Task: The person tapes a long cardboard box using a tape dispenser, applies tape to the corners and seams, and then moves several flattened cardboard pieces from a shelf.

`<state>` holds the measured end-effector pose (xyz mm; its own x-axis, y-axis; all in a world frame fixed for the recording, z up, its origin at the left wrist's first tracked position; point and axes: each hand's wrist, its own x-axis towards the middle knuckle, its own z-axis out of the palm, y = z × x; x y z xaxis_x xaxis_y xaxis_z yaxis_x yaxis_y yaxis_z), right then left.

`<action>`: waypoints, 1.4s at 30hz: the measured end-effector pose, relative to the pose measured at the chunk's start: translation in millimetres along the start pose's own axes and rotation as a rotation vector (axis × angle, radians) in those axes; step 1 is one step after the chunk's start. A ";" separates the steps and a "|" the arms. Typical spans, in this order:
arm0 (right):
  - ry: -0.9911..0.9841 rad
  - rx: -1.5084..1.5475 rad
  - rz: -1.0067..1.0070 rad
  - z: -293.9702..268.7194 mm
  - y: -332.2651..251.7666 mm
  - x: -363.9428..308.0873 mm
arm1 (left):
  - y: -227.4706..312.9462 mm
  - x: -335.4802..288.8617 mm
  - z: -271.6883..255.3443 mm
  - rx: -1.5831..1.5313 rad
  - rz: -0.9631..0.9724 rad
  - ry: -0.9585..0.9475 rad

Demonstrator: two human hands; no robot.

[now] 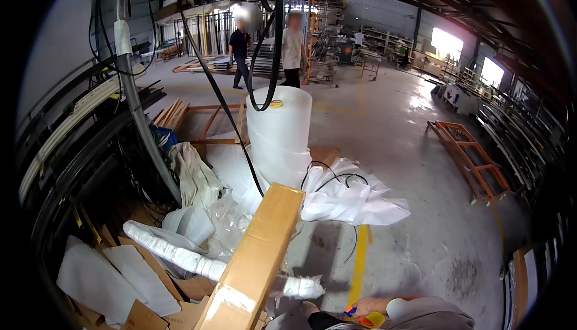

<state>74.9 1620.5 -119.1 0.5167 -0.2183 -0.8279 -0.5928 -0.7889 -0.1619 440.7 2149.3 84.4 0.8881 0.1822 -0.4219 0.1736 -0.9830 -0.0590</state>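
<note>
At the lower edge, my right hand (368, 306) is closed around a small hand tool (376, 319) with yellow, blue and orange parts. Its exact kind is hard to make out, as my fingers hide part of it. My left hand is out of the picture. To the left of my right hand, apart from it, a long brown cardboard carton (267, 228) runs up from the bottom edge, with a shiny patch like tape on its near end. Behind the carton's far end stands a tall roll of white foam sheet (279, 131), with a yellow ring (276, 104) on top.
Foam sheet (354, 198) and a black strap lie on the floor. Cardboard scraps (147, 318) and a white wrapped bundle (174, 252) crowd the left. Black cables (273, 47) hang ahead. An orange frame (472, 158) stands right; two people (293, 47) are farther back.
</note>
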 end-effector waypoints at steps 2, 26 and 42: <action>-0.020 0.080 0.008 20.9 -15.0 -10.6 | -8.3 13.5 13.7 0.010 0.105 0.031; -0.046 0.267 0.159 253.1 -136.4 -165.5 | -322.1 5.7 37.9 -0.060 0.127 0.206; -0.002 0.004 0.053 229.2 -129.4 -55.8 | -419.0 22.3 31.9 0.337 0.388 0.589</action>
<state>-18.8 1866.4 -175.0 0.4827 -0.2587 -0.8367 -0.6219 -0.7739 -0.1195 374.2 2564.6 70.9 0.9548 -0.2875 0.0759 -0.2503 -0.9148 -0.3171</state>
